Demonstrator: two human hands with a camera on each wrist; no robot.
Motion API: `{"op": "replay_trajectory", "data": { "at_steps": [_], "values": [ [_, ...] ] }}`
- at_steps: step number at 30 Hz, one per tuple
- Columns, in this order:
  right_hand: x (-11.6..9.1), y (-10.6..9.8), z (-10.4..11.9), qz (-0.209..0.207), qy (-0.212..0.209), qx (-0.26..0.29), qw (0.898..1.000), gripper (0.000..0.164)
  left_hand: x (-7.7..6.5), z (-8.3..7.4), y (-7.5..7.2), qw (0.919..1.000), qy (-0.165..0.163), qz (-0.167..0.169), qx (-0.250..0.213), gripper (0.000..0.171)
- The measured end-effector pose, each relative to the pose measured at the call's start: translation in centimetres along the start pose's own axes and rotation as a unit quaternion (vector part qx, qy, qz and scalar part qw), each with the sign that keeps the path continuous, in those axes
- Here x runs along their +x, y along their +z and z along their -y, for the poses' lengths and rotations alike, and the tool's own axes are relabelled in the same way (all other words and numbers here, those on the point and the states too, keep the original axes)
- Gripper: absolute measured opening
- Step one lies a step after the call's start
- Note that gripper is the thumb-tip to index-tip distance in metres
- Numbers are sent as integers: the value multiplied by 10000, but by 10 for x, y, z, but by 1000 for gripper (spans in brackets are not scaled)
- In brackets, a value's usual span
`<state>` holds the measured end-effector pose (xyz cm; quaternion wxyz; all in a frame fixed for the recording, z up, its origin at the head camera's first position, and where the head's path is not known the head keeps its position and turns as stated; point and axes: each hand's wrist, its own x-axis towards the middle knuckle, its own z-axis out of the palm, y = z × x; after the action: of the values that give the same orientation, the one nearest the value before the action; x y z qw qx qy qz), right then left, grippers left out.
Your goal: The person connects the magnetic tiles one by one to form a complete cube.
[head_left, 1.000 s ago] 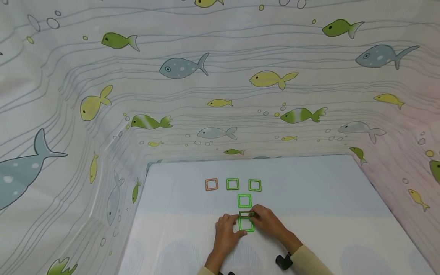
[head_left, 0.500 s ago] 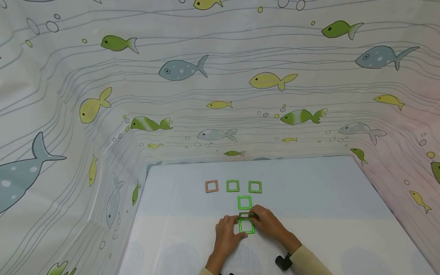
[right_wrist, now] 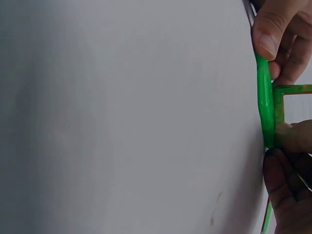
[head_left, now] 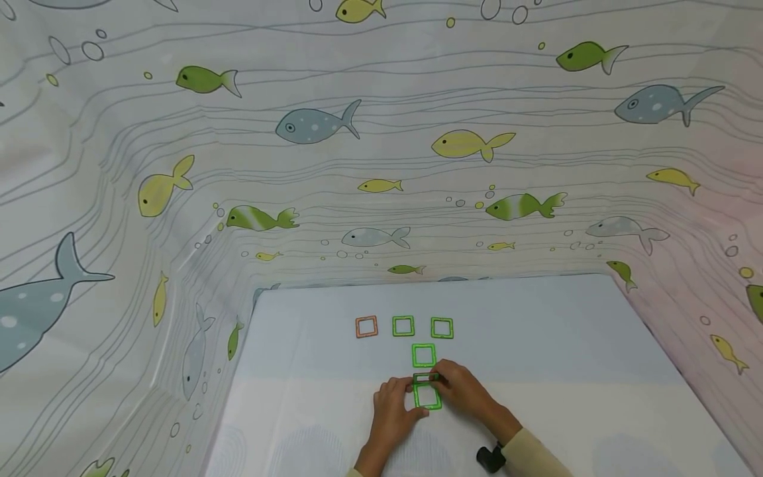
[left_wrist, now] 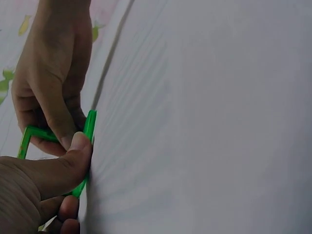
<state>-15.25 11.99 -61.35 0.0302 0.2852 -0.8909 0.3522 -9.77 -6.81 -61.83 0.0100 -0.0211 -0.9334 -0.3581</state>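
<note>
"Head view first: where are your hands?"

"On either side of the flat green frame (head_left: 416,396), which lies on the table (head_left: 298,397). My left hand (head_left: 390,407) is to its left, thumb at its near edge. My right hand (head_left: 465,389) is to its right, fingers pinching the upright green frame (head_left: 422,375), which stands at its far edge."

"What lies beyond it?"

"Just past the flat green frame, a lone green frame (head_left: 424,345). Farther past it there's a row: an orange frame (head_left: 357,327) well to its left, a middle green frame (head_left: 394,326) a little to its left, an end green frame (head_left: 433,328) slightly to its right."

"And the left wrist view?"

"My left thumb lies on the flat green frame, other fingers curled at its edge, so I'm pinching it. My right fingers hold the upright green frame over it."

"The right wrist view?"

"My right thumb presses the upright green frame's side, close against the flat green frame. I can't tell whether their edges meet all along. My left thumb covers one end of the flat green frame."
</note>
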Motion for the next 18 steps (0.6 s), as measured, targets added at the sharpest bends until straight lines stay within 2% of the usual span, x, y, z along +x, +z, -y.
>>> {"op": "replay_trajectory", "data": {
  "at_steps": [9,18],
  "values": [
    [1,2,0,90,214,40,9997,17,0,1,-2,10000,23,15,-34,62],
    [2,4,-1,-40,166,-59,9998,20,-1,-1,-3,9999,-65,94,-55,62]
  ]
}}
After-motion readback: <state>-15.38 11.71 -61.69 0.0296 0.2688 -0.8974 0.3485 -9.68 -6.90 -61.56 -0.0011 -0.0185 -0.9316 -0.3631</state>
